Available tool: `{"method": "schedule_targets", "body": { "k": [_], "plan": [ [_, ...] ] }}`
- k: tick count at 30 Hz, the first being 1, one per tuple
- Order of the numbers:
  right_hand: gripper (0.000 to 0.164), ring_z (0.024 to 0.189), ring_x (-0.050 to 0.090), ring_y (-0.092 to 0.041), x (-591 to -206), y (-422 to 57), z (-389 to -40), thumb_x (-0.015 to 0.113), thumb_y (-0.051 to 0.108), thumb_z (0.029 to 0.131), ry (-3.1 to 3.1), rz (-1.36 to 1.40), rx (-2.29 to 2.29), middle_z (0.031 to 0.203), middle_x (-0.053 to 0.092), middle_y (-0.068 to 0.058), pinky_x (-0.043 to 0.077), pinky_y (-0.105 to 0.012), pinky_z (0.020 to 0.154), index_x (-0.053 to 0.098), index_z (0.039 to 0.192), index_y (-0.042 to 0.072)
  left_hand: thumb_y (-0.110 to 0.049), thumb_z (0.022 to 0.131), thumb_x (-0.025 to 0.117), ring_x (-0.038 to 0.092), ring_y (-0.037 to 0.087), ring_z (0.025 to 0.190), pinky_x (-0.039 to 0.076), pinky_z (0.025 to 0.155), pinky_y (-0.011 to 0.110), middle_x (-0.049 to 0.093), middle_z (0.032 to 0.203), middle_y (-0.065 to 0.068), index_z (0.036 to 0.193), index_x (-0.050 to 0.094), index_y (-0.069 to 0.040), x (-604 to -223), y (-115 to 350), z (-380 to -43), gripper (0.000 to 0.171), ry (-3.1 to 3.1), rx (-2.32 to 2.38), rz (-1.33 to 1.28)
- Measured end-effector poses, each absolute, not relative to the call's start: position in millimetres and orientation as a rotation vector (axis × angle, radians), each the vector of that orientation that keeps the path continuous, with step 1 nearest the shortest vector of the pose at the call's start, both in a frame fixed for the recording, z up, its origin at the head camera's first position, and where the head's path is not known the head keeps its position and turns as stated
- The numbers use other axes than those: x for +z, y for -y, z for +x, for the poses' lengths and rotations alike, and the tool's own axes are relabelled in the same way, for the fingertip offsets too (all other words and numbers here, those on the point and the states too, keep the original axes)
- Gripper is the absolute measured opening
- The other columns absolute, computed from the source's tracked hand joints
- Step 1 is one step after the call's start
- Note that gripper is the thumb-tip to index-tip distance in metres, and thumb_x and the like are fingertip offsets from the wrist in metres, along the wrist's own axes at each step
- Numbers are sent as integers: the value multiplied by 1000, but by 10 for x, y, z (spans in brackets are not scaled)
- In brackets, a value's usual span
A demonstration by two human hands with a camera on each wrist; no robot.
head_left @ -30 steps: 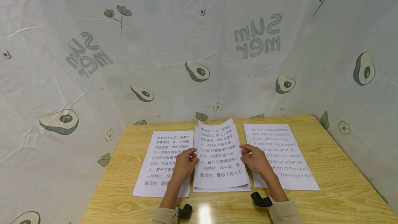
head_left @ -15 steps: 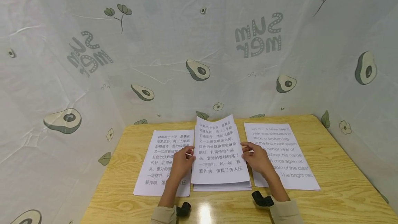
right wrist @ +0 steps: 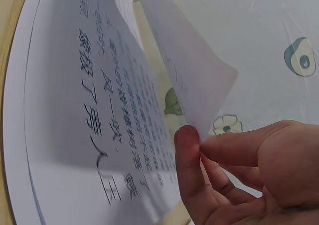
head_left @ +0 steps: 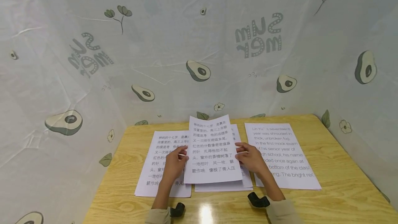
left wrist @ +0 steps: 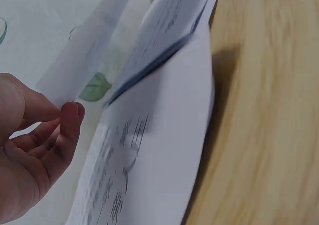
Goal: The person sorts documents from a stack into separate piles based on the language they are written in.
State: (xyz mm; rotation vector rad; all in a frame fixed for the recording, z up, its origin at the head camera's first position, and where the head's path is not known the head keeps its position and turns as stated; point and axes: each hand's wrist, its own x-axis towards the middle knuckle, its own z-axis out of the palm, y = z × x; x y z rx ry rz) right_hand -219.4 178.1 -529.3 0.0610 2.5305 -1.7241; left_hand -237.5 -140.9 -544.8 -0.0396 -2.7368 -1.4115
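Note:
A white paper sheet (head_left: 212, 151) printed with Chinese text is raised between both hands, its top corners curling up. My left hand (head_left: 174, 163) pinches its left edge between thumb and fingers, over the left stack of printed paper (head_left: 149, 172). On the opposite edge, my right hand (head_left: 251, 156) pinches the sheet likewise. Beneath lies the middle stack of printed paper (head_left: 224, 187), partly covered by the sheet. Both wrist views show a gap between the raised sheet (right wrist: 194, 70) and the paper below.
To the right lies a stack of paper with English text (head_left: 273, 137), partly behind the right hand. All stacks rest on a wooden table (head_left: 335, 168). A pale curtain (head_left: 161, 44) printed with avocados surrounds the table's back and sides.
The sheet has risen off the middle stack and moved left with both hands, baring the stack's right side and front edge. It now overlaps the left stack's right edge.

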Motion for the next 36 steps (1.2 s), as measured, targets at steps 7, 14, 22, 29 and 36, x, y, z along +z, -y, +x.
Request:
{"method": "schedule_targets", "body": {
  "k": [7,14,22,29,36],
  "plan": [
    [51,101,76,-27,-5278,-1514,-2214,69,-2,97,-2476,25,-1761,128,67,-26,66,-39,78,59,148,-4,0,95,74,72,19,96,61,81,31,76,110,7,135,73,-9,-5465,1656,-2369,41,2733,-1357,-3],
    [50,93,73,-18,-5352,-1269,-2226,72,-2,95,-2459,53,-1781,121,69,-20,65,-36,75,63,144,-3,2,95,73,72,21,96,61,82,34,76,111,10,135,72,-5,-5465,1898,-2364,41,2726,-1334,32],
    [49,88,69,-16,-5448,-946,-2244,72,-3,94,-2415,52,-1828,118,69,-17,64,-32,74,65,142,-1,2,96,72,73,23,95,58,78,28,76,112,14,135,72,-4,-5472,2243,-2343,40,2730,-1328,72],
    [51,92,72,-17,-5467,-675,-2239,73,-3,92,-2383,-29,-1864,117,69,-18,65,-33,73,64,142,-4,3,97,71,73,26,98,56,78,27,74,117,17,137,70,-2,-5456,2526,-2300,40,2753,-1328,154],
    [54,97,74,-21,-5531,-465,-2217,73,-2,92,-2350,-94,-1882,119,68,-19,65,-33,74,61,144,-5,1,98,69,72,29,102,54,74,24,72,118,20,139,68,-1,-5449,2779,-2276,41,2789,-1333,170]
  ]
}}
